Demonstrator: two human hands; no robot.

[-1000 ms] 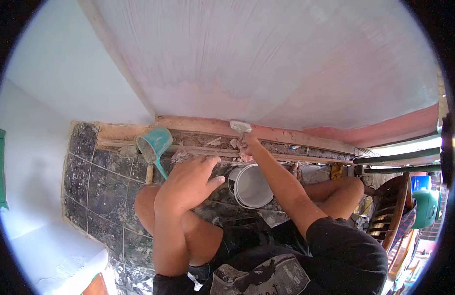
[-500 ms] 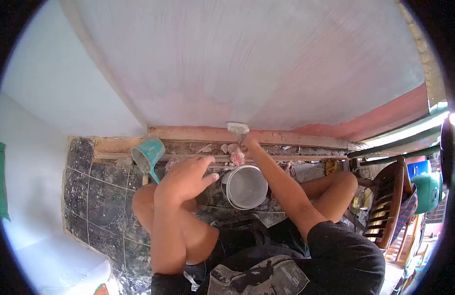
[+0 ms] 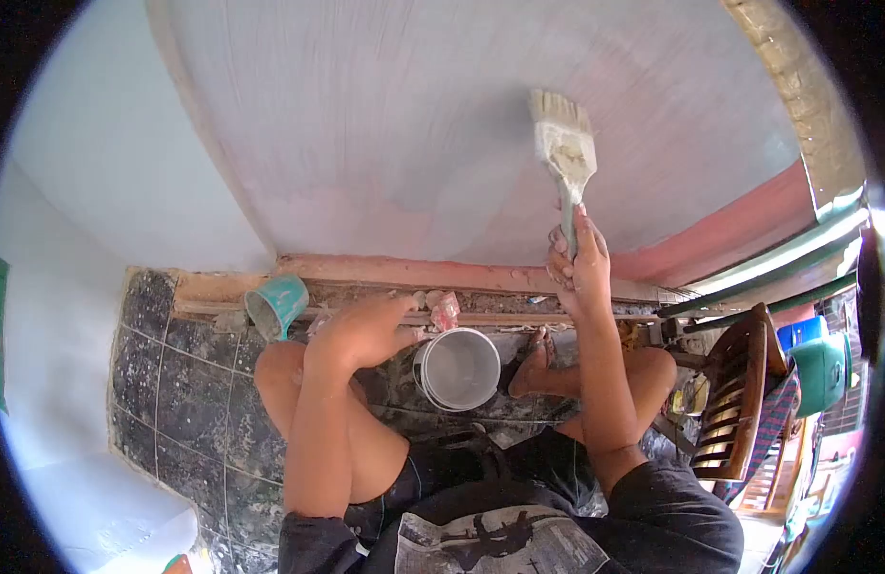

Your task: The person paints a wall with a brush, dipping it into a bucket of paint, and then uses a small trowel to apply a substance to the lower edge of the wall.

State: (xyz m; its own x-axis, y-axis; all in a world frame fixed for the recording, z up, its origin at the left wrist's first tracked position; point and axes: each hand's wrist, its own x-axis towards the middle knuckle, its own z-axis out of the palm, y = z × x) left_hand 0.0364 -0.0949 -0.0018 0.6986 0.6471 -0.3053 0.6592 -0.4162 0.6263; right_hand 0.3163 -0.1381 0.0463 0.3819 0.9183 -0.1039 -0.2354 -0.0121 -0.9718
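My right hand (image 3: 584, 260) grips the handle of a wide paintbrush (image 3: 567, 151), raised bristles-up in front of the wall. Whitish paint coats the brush's bristles and ferrule. The wall (image 3: 385, 134) bears pale streaky paint over pink, with bare pink along the lower right. My left hand (image 3: 371, 330) is open over my knee, thumb and fingers apart and pointing right, near the rim of a white bucket (image 3: 461, 368). Light paint lines the inside of that bucket, which stands on the floor between my legs.
A teal dipper (image 3: 280, 304) lies left of my knee by the wooden ledge (image 3: 222, 292). Beside the bucket is a red-and-white packet (image 3: 444, 312). Dark paint-spattered tiles (image 3: 194, 407) cover the floor. A slatted wooden chair (image 3: 739, 402) and a green container (image 3: 821, 373) stand at right.
The paintbrush in my right hand has moved from the wall's foot up and to the right. My left hand has shifted slightly, staying near the bucket.
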